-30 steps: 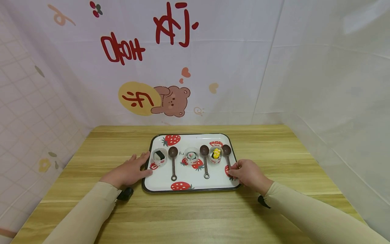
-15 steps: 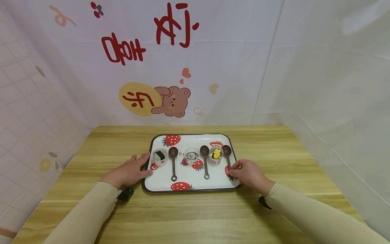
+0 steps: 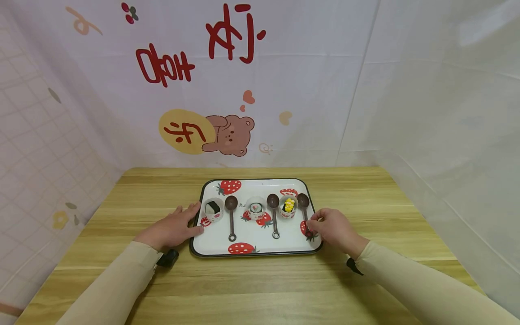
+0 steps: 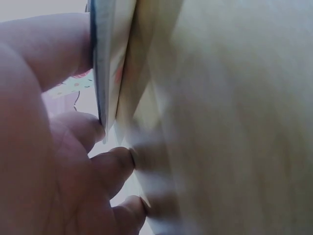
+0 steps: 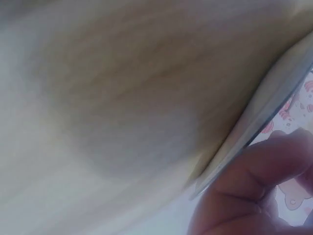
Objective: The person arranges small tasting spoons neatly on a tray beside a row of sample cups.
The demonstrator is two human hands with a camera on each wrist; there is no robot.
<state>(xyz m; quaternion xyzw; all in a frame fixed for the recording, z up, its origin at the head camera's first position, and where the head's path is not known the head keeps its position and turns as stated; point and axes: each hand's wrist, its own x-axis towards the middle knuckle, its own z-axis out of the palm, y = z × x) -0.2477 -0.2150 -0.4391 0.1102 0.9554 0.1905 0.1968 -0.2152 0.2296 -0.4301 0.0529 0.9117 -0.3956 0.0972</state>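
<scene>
In the head view, a white strawberry-print tray (image 3: pixel 211 246) with a dark rim lies on the table. My left hand (image 3: pixel 172 228) rests at its left edge with fingers spread; in the left wrist view the tray's side (image 4: pixel 110 63) stands against the thumb and a finger. At the tray's right side my right hand (image 3: pixel 335 230) pinches the handle of the rightmost brown spoon (image 3: pixel 303 201), fingertips near its lower end. Two more brown spoons, one at left (image 3: pixel 231 216) and one at centre (image 3: pixel 274 214), lie with round bowls away from me and ringed handle ends towards me.
Three small frilled cups stand between the spoons: the left cup (image 3: pixel 214 216) holds a rice piece with a black strip, the middle cup (image 3: pixel 257 216) a sushi roll, the right cup (image 3: pixel 287 215) a yellow-topped piece. Printed cloth (image 3: pixel 308 81) hangs behind the wooden table (image 3: pixel 243 293).
My right hand has shifted slightly right and away from me along the spoon's handle, showing more of its lower end. The left hand, tray and cups stay put.
</scene>
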